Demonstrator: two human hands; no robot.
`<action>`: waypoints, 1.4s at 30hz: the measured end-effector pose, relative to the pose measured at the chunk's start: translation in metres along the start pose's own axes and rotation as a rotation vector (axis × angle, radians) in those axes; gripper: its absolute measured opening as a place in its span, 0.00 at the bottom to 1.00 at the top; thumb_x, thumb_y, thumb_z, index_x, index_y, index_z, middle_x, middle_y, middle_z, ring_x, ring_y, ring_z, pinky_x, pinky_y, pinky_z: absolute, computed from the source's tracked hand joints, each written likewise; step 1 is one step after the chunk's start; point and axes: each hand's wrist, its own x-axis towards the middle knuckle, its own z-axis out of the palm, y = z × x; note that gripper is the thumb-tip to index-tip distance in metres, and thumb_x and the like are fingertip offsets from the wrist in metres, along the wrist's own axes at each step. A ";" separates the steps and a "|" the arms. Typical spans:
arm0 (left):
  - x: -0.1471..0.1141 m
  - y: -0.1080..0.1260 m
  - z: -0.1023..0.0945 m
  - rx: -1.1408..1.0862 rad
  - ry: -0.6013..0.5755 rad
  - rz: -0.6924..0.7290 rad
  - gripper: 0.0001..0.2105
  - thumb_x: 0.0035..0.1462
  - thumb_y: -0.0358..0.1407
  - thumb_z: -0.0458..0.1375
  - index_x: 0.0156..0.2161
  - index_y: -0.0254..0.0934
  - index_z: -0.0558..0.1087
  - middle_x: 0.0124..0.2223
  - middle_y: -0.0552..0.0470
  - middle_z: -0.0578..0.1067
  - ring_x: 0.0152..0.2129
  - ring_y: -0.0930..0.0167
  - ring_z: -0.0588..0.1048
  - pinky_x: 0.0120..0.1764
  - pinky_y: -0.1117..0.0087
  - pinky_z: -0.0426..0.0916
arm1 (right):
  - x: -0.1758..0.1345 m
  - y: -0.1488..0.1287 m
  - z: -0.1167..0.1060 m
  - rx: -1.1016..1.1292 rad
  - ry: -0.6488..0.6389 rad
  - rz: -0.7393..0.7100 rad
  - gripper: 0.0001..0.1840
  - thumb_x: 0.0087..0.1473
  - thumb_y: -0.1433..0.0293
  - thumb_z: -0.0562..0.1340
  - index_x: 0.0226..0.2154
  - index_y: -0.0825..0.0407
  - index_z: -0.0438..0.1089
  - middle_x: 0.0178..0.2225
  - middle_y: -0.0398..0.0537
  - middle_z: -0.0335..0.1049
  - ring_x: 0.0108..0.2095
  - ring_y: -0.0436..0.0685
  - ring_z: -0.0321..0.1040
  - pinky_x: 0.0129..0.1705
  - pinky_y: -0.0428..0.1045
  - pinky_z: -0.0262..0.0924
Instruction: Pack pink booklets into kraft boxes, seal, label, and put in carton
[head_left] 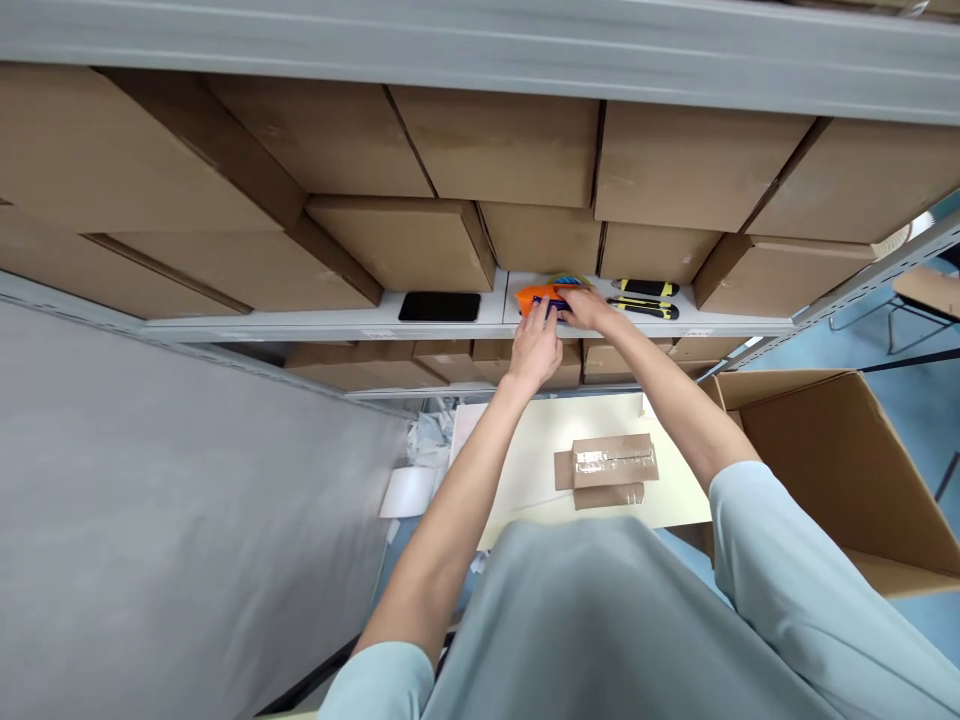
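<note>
An orange and dark-blue tape dispenser point(528, 297) lies at the front of the white shelf point(491, 308), partly covered by my hands. My left hand point(537, 345) is on its near side, fingers closed against the dark-blue part. From the right, my right hand point(586, 306) grips its other end; some of those fingers are hidden. A yellow-green and blue ring shows just behind the dispenser. To the right of my right hand lie yellow-and-black utility knives point(646, 288). A black phone point(439, 307) rests flat on the shelf to the left.
Stacked cardboard boxes point(495, 150) line the shelf behind and to both sides. Below, a taped small carton point(613, 462) sits on a pale tabletop point(517, 485). A large open cardboard box point(847, 470) stands at right; a grey wall point(187, 500) rises at left.
</note>
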 end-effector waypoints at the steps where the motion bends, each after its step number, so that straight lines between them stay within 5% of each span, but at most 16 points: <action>1: 0.002 -0.001 0.002 0.006 -0.007 -0.003 0.35 0.63 0.32 0.55 0.75 0.23 0.63 0.81 0.31 0.54 0.79 0.49 0.52 0.78 0.41 0.53 | 0.002 0.001 0.004 0.002 0.013 0.008 0.26 0.69 0.70 0.58 0.65 0.66 0.69 0.66 0.73 0.72 0.66 0.75 0.69 0.70 0.64 0.57; 7: 0.007 0.013 0.004 -0.012 0.015 -0.047 0.32 0.66 0.36 0.56 0.73 0.26 0.67 0.82 0.33 0.51 0.80 0.46 0.49 0.78 0.39 0.51 | -0.002 0.005 0.018 0.078 0.151 0.053 0.29 0.69 0.69 0.58 0.67 0.67 0.66 0.70 0.74 0.65 0.72 0.75 0.59 0.75 0.67 0.49; 11: -0.035 0.029 0.013 -0.053 0.069 0.009 0.32 0.74 0.42 0.51 0.78 0.35 0.60 0.84 0.42 0.49 0.81 0.54 0.46 0.80 0.43 0.47 | -0.054 0.019 0.042 0.217 0.369 0.059 0.36 0.74 0.58 0.54 0.76 0.58 0.55 0.76 0.67 0.57 0.77 0.75 0.50 0.79 0.72 0.42; 14: -0.103 0.039 0.043 -0.098 0.032 -0.046 0.32 0.78 0.46 0.46 0.80 0.37 0.55 0.83 0.42 0.50 0.81 0.56 0.44 0.79 0.43 0.48 | -0.133 0.028 0.090 0.328 0.418 0.148 0.35 0.77 0.55 0.48 0.79 0.49 0.50 0.80 0.59 0.51 0.80 0.73 0.44 0.80 0.74 0.40; 18: -0.204 0.060 0.110 -0.192 -0.109 -0.212 0.34 0.78 0.52 0.45 0.80 0.36 0.53 0.83 0.34 0.49 0.81 0.54 0.45 0.78 0.42 0.51 | -0.253 0.024 0.181 0.448 0.300 0.380 0.36 0.78 0.54 0.45 0.80 0.48 0.48 0.80 0.61 0.49 0.81 0.69 0.46 0.78 0.72 0.49; 22: -0.261 0.089 0.167 -0.223 -0.177 -0.331 0.37 0.77 0.54 0.47 0.80 0.33 0.50 0.83 0.28 0.43 0.81 0.50 0.39 0.77 0.37 0.49 | -0.322 0.012 0.251 0.548 0.202 0.594 0.39 0.77 0.52 0.46 0.80 0.54 0.48 0.80 0.67 0.48 0.81 0.68 0.45 0.77 0.70 0.53; 26: -0.269 0.102 0.194 -0.210 -0.185 -0.427 0.43 0.75 0.59 0.49 0.80 0.30 0.46 0.83 0.24 0.37 0.81 0.48 0.33 0.77 0.35 0.45 | -0.326 0.004 0.278 0.634 0.140 0.661 0.46 0.76 0.47 0.48 0.82 0.55 0.38 0.82 0.65 0.40 0.83 0.66 0.38 0.79 0.68 0.50; 33: -0.243 0.102 0.221 -0.194 -0.176 -0.806 0.59 0.66 0.68 0.57 0.81 0.23 0.41 0.80 0.19 0.51 0.79 0.46 0.53 0.78 0.45 0.53 | -0.305 0.017 0.305 0.895 0.027 0.740 0.62 0.69 0.34 0.53 0.82 0.60 0.32 0.82 0.69 0.41 0.82 0.67 0.43 0.78 0.61 0.53; 37: -0.234 0.113 0.235 -0.076 -0.128 -0.903 0.64 0.60 0.68 0.64 0.80 0.21 0.42 0.79 0.17 0.52 0.78 0.42 0.55 0.76 0.42 0.54 | -0.307 0.029 0.327 1.084 0.112 0.702 0.71 0.60 0.28 0.59 0.82 0.57 0.34 0.82 0.66 0.43 0.81 0.71 0.44 0.80 0.64 0.50; 42: -0.238 0.105 0.244 -0.096 -0.075 -0.911 0.64 0.57 0.61 0.72 0.80 0.22 0.43 0.76 0.18 0.59 0.76 0.41 0.58 0.75 0.45 0.58 | -0.312 0.042 0.351 1.314 0.182 0.574 0.68 0.61 0.26 0.55 0.83 0.50 0.34 0.83 0.57 0.40 0.82 0.68 0.40 0.82 0.65 0.42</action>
